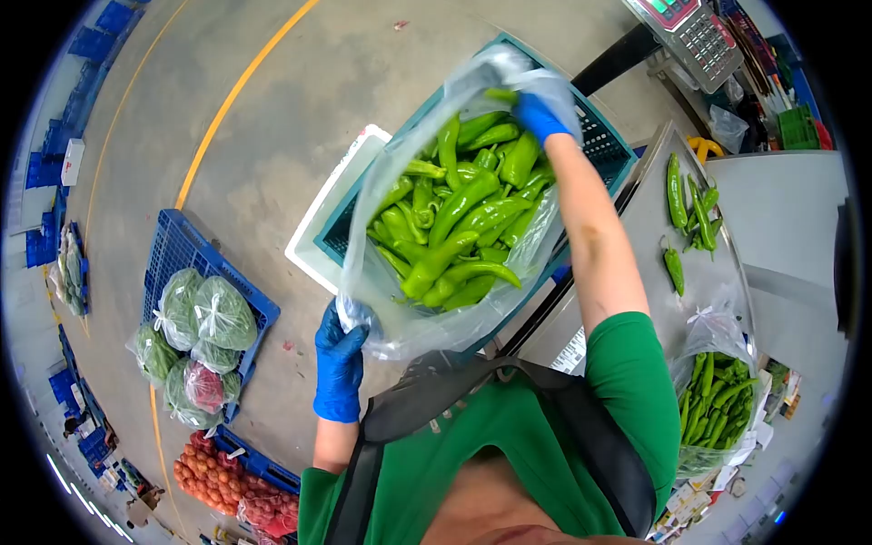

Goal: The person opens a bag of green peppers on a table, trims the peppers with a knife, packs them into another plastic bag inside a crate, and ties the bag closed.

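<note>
A clear plastic bag (363,259) full of long green peppers (463,213) sits with its mouth wide open in a teal plastic crate (599,136). My left hand (339,363), in a blue glove, is closed on the bag's near left edge, thumb and fingers pinching the film. At the bag's far right side, my blue-gloved right hand (542,116) is somewhat blurred by motion. A green pepper (500,94) sticks out from its fingers, which appear closed on it. The bag film partly covers that hand.
Loose green peppers (677,193) lie on a metal table (649,263) at right, near another bag of peppers (718,400). A weighing scale (686,32) stands at upper right. Bagged vegetables (213,313) rest on a blue pallet (182,238), with netted onions (213,472) below. A white box (318,227) adjoins the crate.
</note>
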